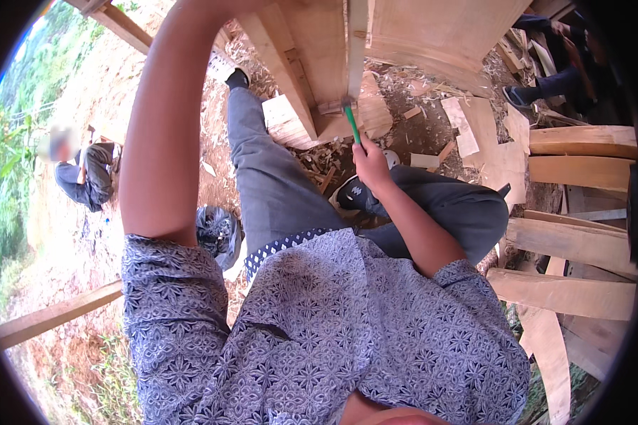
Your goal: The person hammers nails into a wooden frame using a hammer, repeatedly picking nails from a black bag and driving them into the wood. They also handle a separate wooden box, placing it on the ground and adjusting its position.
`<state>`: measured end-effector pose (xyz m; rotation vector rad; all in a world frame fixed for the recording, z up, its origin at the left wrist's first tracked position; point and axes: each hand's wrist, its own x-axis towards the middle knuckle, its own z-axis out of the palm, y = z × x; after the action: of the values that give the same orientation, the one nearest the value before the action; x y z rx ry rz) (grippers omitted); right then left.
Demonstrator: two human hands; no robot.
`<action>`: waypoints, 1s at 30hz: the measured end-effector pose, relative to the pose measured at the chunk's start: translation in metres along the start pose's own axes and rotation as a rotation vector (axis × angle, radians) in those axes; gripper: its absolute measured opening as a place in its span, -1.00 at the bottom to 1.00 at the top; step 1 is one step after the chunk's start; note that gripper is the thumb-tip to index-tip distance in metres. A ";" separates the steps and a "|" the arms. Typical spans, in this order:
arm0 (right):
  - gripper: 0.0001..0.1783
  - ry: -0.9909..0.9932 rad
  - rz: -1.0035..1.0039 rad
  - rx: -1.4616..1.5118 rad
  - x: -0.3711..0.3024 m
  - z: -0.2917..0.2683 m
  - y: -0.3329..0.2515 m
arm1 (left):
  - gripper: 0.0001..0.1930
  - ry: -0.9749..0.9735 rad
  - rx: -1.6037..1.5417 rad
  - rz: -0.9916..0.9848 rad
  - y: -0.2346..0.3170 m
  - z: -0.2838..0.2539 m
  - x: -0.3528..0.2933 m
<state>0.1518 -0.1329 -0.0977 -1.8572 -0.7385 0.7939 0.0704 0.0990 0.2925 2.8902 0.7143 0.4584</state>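
My right hand is wrapped round the green handle of a hammer. The hammer's head is at the lower end of a tall wooden piece, beside a narrow upright strip; I cannot tell whether it touches the wood. This piece, a pale plank structure with a thick side board, stands in front of me. Its foot is by a rounded wooden block. My left arm reaches up past the top edge, and its hand is out of the picture.
Wood shavings and flat offcuts litter the ground. Curved planks are stacked at the right. A dark plastic bag lies by my left leg. One person sits far left; another person's leg shows at upper right.
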 end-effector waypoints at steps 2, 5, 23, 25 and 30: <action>-0.52 0.028 -0.114 0.080 -0.008 -0.002 -0.043 | -0.09 0.031 0.015 -0.001 0.008 0.002 -0.006; -0.50 0.064 -0.207 0.138 -0.018 0.006 -0.084 | -0.11 0.046 -0.057 0.020 0.015 -0.006 -0.016; -0.54 -0.015 0.070 0.169 -0.011 0.022 -0.064 | -0.21 0.203 -0.026 0.083 0.017 -0.001 -0.020; -0.51 -0.001 0.030 0.398 -0.027 0.013 -0.101 | -0.22 0.172 -0.042 0.091 0.013 -0.005 -0.019; -0.50 0.151 -0.394 0.282 -0.013 0.009 -0.113 | -0.23 0.094 -0.060 0.032 0.016 -0.004 -0.012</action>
<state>0.1199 -0.0973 0.0060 -1.4401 -0.8159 0.4703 0.0655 0.0799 0.2965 2.8438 0.6565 0.6121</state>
